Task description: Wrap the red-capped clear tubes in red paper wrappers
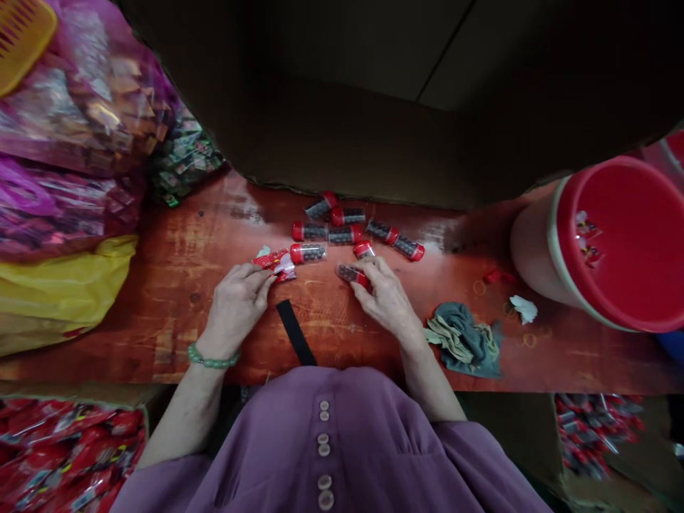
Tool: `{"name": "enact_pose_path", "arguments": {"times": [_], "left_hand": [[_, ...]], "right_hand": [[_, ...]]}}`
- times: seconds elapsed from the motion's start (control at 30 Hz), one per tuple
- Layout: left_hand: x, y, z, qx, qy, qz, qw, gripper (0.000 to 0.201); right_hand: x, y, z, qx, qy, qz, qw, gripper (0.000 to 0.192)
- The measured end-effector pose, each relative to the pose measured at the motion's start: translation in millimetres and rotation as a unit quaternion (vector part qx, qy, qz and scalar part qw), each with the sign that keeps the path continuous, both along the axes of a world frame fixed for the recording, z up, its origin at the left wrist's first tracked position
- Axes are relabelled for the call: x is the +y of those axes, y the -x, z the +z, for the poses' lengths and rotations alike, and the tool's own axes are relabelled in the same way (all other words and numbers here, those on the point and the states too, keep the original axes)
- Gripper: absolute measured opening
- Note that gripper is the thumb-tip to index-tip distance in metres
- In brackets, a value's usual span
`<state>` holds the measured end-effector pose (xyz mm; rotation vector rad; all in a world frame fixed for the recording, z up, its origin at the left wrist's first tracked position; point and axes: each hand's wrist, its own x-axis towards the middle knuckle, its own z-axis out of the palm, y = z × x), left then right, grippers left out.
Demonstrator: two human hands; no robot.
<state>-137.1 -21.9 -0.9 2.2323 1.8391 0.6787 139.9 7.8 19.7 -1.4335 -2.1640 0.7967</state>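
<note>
- The left hand (235, 303) is pinching a red wrapper (275, 262) between its fingertips, just left of the cluster of red-capped vials (342, 234) lying on the red table (176, 285).
- The right hand (385, 296) is gripping one vial (351, 274) just below that cluster.
- A crumpled cloth (464, 343) is lying right of the cluster, with a red bucket (614, 242) lying farther right.

Light is dim and warm, falling from above onto the red bench (176, 271), where pale glare patches show near its far edge. The background beyond is almost black. Edges bow with wide-angle distortion, and the corners look soft and slightly blurred.
</note>
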Motion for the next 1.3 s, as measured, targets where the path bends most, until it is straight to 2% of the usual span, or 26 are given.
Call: {"name": "enact_pose_path", "arguments": {"times": [0.1,0.2,0.3,0.4,0.5,0.6,0.7,0.77,0.9,1.03,1.13,1.3], "left_hand": [[3.0,2.2,2.8,0.005,0.032,-0.006,0.999,0.029],[5.0,1.0,3.6,0.047,0.026,-0.001,0.999,0.026],[6.2,-3.2,5.1,0.105,0.013,0.006,0.994,0.024],[7.2,-8.6,8.5,0.176,0.012,0.010,0.984,0.025],[7.3,-12.8,11.1,0.215,0.006,0.014,0.977,0.025],[6.3,-14.3,11.3,0.209,-0.001,0.010,0.978,0.026],[6.1,-12.0,9.7,0.188,0.000,0.009,0.982,0.027],[6.7,-8.1,9.4,0.156,0.007,0.013,0.988,0.027],[6.2,-0.9,15.0,0.063,0.012,0.042,0.997,0.027],[-1.7,-6.5,25.2,-0.047,0.029,0.041,0.998,0.027],[-11.9,-16.9,26.3,-0.123,0.027,0.020,0.992,0.026],[-25.3,-27.9,14.5,-0.220,-0.040,-0.041,0.974,0.013]], "right_hand": [[0.3,-0.5,17.2,-0.085,-0.010,0.066,0.994,0.027],[1.8,12.2,28.6,-0.178,-0.036,0.112,0.977,0.027],[5.6,30.4,33.2,-0.227,-0.052,0.162,0.959,0.030],[10.2,43.4,30.1,-0.222,-0.071,0.195,0.953,0.025],[13.8,48.0,17.8,-0.174,-0.079,0.188,0.963,0.020],[14.6,47.4,-1.6,-0.099,-0.071,0.139,0.983,0.029],[11.1,45.9,-20.1,0.017,-0.064,0.092,0.994,0.026],[6.3,45.7,-28.0,0.108,-0.035,0.052,0.992,0.026],[-2.9,45.6,-33.4,0.251,0.094,-0.025,0.963,0.036],[-6.7,41.0,-34.4,0.347,0.207,-0.034,0.914,0.046],[-8.2,35.9,-28.4,0.393,0.286,-0.026,0.873,0.042],[-9.4,31.4,-7.3,0.425,0.321,-0.024,0.846,0.032]]}}
